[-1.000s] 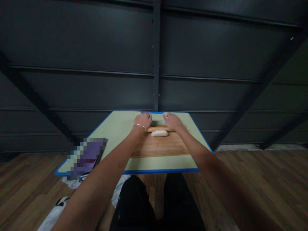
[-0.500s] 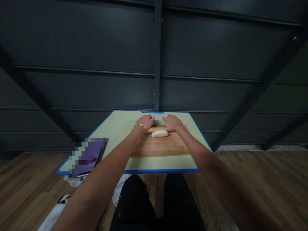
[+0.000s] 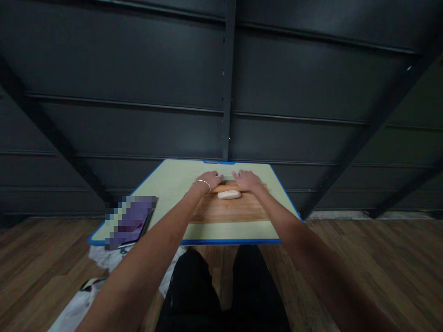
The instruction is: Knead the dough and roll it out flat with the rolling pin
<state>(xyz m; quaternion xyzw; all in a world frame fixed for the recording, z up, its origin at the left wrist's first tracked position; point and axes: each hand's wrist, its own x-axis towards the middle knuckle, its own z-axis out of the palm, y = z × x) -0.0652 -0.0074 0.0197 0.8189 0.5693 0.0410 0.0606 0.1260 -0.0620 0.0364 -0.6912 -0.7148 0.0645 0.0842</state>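
A wooden rolling pin (image 3: 225, 188) lies crosswise on a wooden cutting board (image 3: 228, 213). My left hand (image 3: 209, 177), a bracelet at its wrist, rests over the pin's left part with curled fingers. Over the right part lies my right hand (image 3: 247, 179), its fingers bent and its thumb pointing inward. Both hands grip the pin, though their undersides are hidden. Right against the near side of the pin, or just in front of it, sits a pale oblong piece of dough (image 3: 229, 195) with a crease along its top.
The board rests on a pale green table (image 3: 173, 184) with a blue rim. A tablet-like device with a blurred screen (image 3: 133, 221) lies at the table's left edge. White cloth (image 3: 104, 256) shows below on the left. A dark panelled wall (image 3: 155, 133) stands behind.
My hands and the rolling pin have come slightly toward me. The dough has shifted nearer too, and a crease shows on it now. The camera view has moved a little.
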